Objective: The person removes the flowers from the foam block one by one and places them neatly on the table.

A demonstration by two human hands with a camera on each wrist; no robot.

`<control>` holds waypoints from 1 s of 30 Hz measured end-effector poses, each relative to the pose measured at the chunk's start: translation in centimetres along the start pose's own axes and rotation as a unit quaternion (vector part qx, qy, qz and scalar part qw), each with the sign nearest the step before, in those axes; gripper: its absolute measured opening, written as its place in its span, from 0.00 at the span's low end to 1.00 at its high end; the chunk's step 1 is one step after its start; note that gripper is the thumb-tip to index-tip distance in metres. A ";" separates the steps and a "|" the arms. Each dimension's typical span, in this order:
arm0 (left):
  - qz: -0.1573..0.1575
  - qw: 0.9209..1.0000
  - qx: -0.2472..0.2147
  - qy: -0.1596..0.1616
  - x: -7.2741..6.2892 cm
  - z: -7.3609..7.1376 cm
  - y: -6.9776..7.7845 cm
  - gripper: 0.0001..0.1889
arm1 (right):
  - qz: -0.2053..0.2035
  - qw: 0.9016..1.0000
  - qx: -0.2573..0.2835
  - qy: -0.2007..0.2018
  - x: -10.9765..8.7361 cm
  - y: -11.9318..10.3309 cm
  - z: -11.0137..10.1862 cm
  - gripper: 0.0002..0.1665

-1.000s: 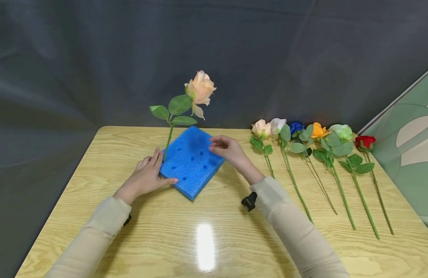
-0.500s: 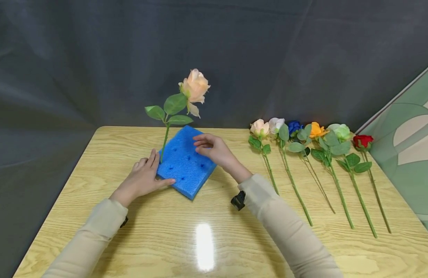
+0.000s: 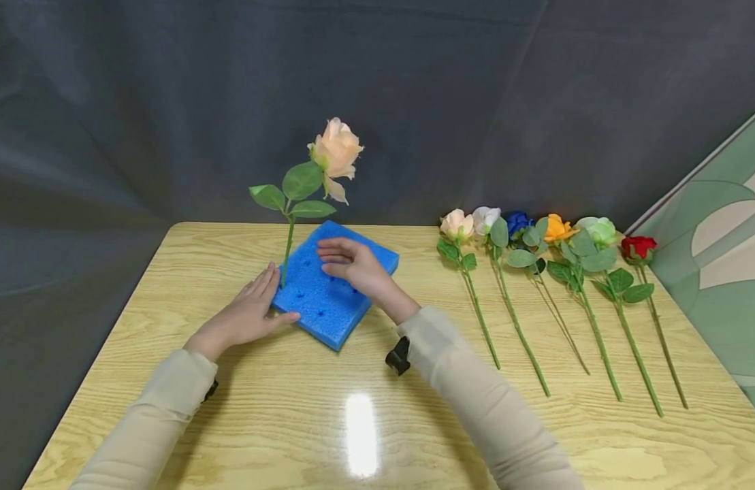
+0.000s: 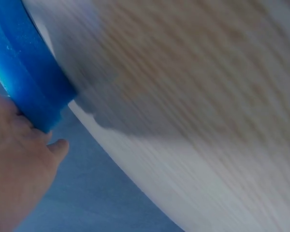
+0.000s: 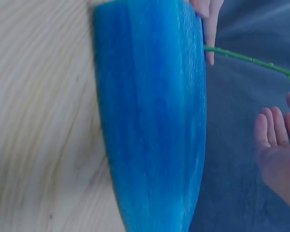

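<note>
A blue foam block (image 3: 325,320) with several small holes lies on the table, turned cornerwise. One artificial peach rose (image 3: 337,150) stands in its left corner, stem leaning slightly right. My left hand (image 3: 245,316) rests against the block's left side, fingers straight beside the stem and thumb at the near edge. In the left wrist view that hand (image 4: 19,164) touches the end of the foam block (image 4: 31,67). My right hand (image 3: 359,269) hovers over the block, fingers loosely bent and holding nothing; it covers some of the holes. The right wrist view shows the green stem (image 5: 251,60) coming out of the foam.
Several artificial roses lie in a row on the right of the table: peach (image 3: 457,226), white (image 3: 486,219), blue (image 3: 518,223), orange (image 3: 557,229), pale green (image 3: 600,231) and red (image 3: 639,248). A dark curtain (image 3: 377,102) hangs behind the wooden table (image 3: 279,422).
My right hand has moved left, from the foam block's right edge to above its middle. The left hand stays at the block's left side. The upright rose appears slightly further left.
</note>
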State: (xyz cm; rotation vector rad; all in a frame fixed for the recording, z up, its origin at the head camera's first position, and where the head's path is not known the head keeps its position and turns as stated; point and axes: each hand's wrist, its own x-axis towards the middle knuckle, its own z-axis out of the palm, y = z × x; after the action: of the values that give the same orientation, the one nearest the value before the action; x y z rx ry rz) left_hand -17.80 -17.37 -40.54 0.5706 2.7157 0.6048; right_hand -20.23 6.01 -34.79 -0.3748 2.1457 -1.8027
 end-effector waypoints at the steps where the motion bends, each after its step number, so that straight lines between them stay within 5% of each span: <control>1: 0.002 1.000 0.000 -0.001 0.0 -0.1 -0.1 0.53 | 0.000 1.000 0.001 -0.004 0.1 0.0 0.2 0.27; 14: 0.012 1.000 -0.005 -0.010 -0.2 -0.5 -0.2 0.51 | -0.033 0.997 0.031 -0.062 0.3 -0.8 2.2 0.33; 30: 0.009 1.000 0.004 -0.012 -0.2 -0.6 0.0 0.51 | -0.026 0.998 0.027 -0.058 0.6 -0.9 3.4 0.33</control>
State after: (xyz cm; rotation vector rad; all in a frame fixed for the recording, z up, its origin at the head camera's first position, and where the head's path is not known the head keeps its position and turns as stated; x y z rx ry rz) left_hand -17.85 -17.64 -40.01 0.6018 2.6939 0.5887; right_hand -19.39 2.58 -34.51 -0.5131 2.0228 -1.8157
